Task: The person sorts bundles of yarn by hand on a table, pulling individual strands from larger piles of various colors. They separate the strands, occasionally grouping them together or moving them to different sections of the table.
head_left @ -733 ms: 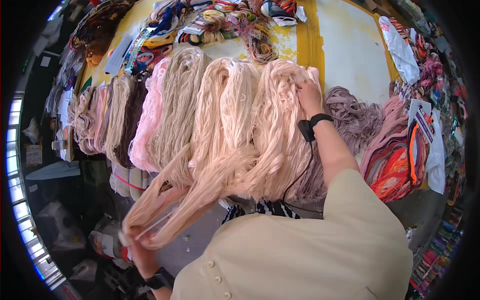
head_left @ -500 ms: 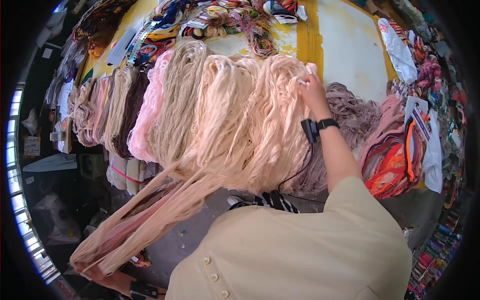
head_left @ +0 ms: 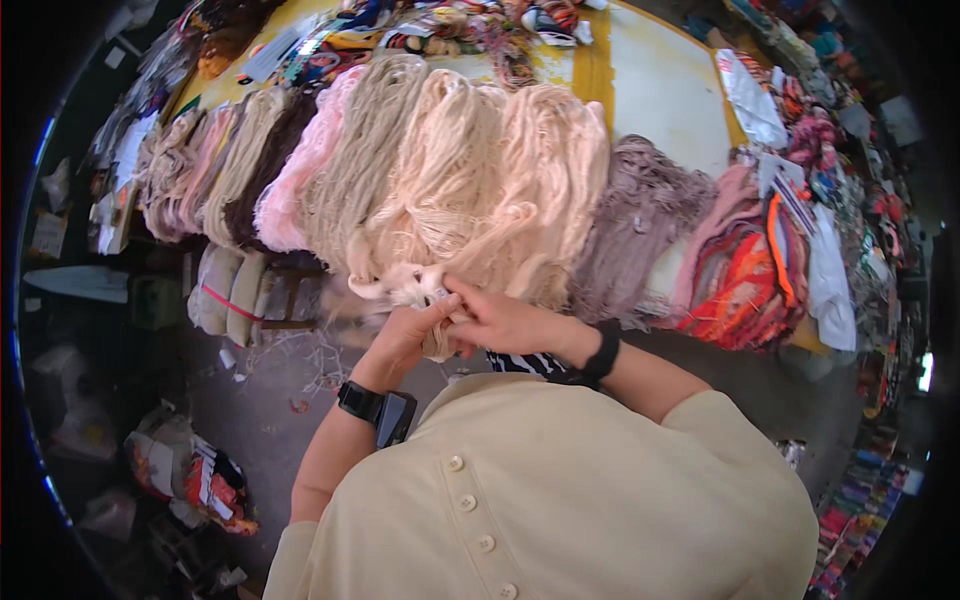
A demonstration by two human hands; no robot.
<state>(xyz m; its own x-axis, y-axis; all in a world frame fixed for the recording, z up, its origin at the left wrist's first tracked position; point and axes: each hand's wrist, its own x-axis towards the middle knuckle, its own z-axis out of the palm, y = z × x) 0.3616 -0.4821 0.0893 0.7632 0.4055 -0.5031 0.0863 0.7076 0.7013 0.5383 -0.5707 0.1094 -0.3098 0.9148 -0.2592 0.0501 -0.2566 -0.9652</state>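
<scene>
Both my hands meet at the table's near edge, just in front of my body. My left hand (head_left: 405,335) and my right hand (head_left: 500,322) are closed on a gathered length of pale peach yarn (head_left: 410,290); its loose end blurs beside the left hand. From my hands a strand runs up over the big peach yarn hanks (head_left: 545,165) that lie draped over the table edge. To their left hang a grey-beige hank (head_left: 368,150) and a light pink hank (head_left: 300,195). A mauve-grey hank (head_left: 645,215) lies to the right.
Further left hang several beige, pink and dark brown hanks (head_left: 245,160). A red and orange yarn bundle (head_left: 740,280) with white paper tags (head_left: 825,290) lies at the right. Multicoloured skeins (head_left: 440,30) line the far side of the yellow-and-white table (head_left: 670,80). A scrap pile (head_left: 195,470) sits on the floor, lower left.
My left hand has come up from the lower left, where it held the yarn stretched out. My right hand has come down from the top of the peach hank to meet it.
</scene>
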